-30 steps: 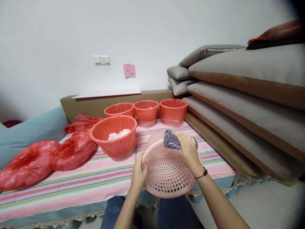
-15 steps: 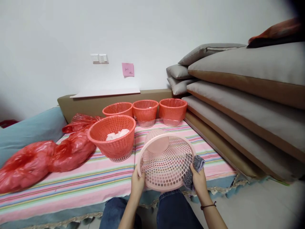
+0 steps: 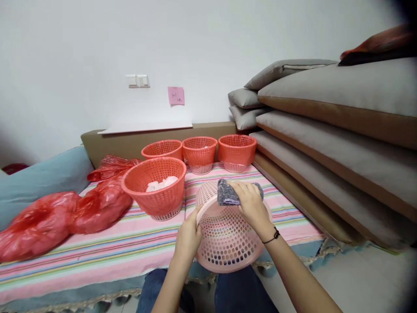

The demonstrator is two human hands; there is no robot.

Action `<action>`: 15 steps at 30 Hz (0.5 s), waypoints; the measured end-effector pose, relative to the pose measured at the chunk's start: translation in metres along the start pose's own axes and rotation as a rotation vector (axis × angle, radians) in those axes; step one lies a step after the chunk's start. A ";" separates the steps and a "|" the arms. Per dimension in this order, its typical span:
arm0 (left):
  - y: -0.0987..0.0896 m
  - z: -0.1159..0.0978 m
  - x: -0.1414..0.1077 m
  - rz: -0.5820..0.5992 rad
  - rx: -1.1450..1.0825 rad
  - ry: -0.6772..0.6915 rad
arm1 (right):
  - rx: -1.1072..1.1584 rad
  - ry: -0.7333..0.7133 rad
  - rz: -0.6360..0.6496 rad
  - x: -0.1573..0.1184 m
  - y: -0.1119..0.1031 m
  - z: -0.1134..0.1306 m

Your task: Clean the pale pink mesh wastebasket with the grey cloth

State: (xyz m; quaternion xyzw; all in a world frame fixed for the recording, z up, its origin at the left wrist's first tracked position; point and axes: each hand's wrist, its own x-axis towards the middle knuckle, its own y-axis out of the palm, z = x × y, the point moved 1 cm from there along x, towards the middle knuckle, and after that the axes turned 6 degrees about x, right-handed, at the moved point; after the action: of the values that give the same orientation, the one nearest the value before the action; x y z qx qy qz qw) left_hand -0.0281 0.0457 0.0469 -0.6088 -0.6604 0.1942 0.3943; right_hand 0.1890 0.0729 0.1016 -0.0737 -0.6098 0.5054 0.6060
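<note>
Striped cloth (image 3: pixel 107 252) up against a white wall: red bag (image 3: pixel 100 206) on the left, then four red baskets (image 3: pixel 163 202). Left hand (image 3: pixel 189 237) has its fingers closed round the left rim of a pink basket (image 3: pixel 230 243), tipped mouth-first toward the knees, while the right hand (image 3: pixel 252 204), fingers curled, grips a folded grey rag (image 3: pixel 226 193) against the top rim, with cushions (image 3: pixel 335 93) stacked far right.

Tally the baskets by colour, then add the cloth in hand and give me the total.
Red-topped baskets: 4
Pink basket, left hand on its rim: 1
Grey cloth, in the right hand: 1
Total: 6
</note>
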 end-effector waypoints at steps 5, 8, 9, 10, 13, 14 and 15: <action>0.024 0.042 -0.015 -0.095 -0.266 -0.021 | 0.120 0.278 -0.257 -0.038 0.013 -0.040; 0.049 0.067 -0.031 -0.174 -0.439 -0.126 | 0.391 0.567 -0.432 -0.079 0.038 -0.066; 0.058 0.072 -0.036 -0.199 -0.484 -0.166 | 0.500 0.689 -0.478 -0.095 0.049 -0.072; 0.067 0.075 -0.041 -0.216 -0.518 -0.199 | 0.596 0.797 -0.525 -0.110 0.061 -0.075; 0.087 0.071 -0.048 -0.231 -0.549 -0.228 | 0.743 0.924 -0.619 -0.150 0.090 -0.080; 0.091 0.068 -0.047 -0.225 -0.539 -0.212 | 0.756 0.914 -0.625 -0.158 0.095 -0.081; 0.091 0.065 -0.045 -0.219 -0.523 -0.192 | 0.758 0.896 -0.621 -0.163 0.097 -0.083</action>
State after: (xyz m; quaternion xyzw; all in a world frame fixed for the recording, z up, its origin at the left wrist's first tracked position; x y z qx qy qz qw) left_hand -0.0202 0.0340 -0.0724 -0.5937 -0.7840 0.0305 0.1787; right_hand 0.2475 0.0489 -0.0955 0.1208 -0.0720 0.4074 0.9024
